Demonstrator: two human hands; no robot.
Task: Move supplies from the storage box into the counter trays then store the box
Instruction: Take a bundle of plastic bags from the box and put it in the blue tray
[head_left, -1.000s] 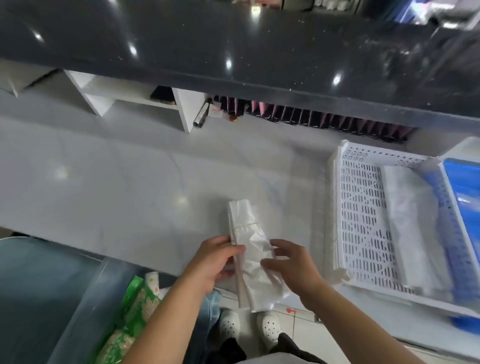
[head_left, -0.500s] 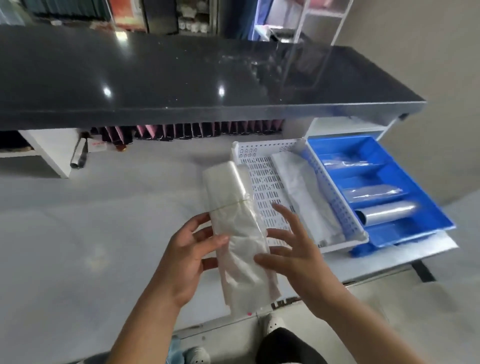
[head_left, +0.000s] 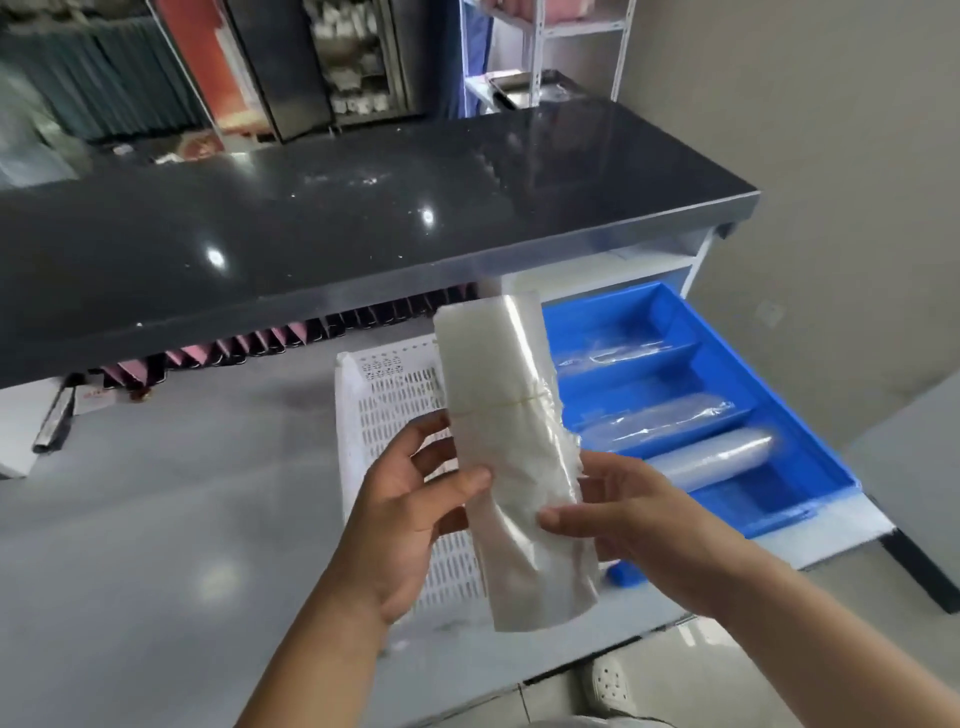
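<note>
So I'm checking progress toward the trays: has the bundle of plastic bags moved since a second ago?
Yes. The bundle of plastic bags, held by the left hand and right hand, was over bare counter left of the white tray; now it's above that tray.

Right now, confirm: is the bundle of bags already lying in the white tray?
No, both hands, left hand and right hand, hold the bundle of bags above the white tray.
</note>
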